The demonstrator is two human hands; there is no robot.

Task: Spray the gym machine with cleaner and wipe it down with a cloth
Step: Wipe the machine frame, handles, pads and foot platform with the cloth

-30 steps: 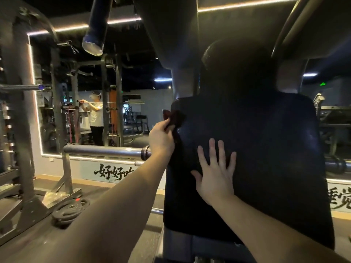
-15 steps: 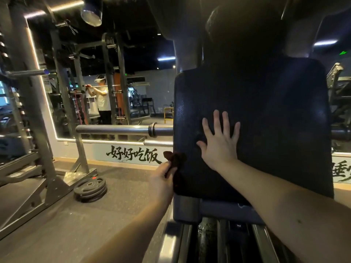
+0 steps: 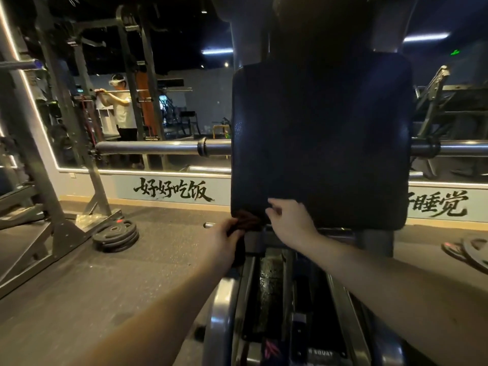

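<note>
Both hands had dropped to the bottom edge of the back pad (image 3: 330, 141), left hand (image 3: 221, 243) gripping the cloth (image 3: 247, 220) mid-wipe, right hand (image 3: 289, 220) loosely open; next, likely the rails (image 3: 224, 299) below.

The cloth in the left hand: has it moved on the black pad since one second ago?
Yes. The cloth went down along the left edge of the black pad, from near its top corner to its bottom corner.
</note>
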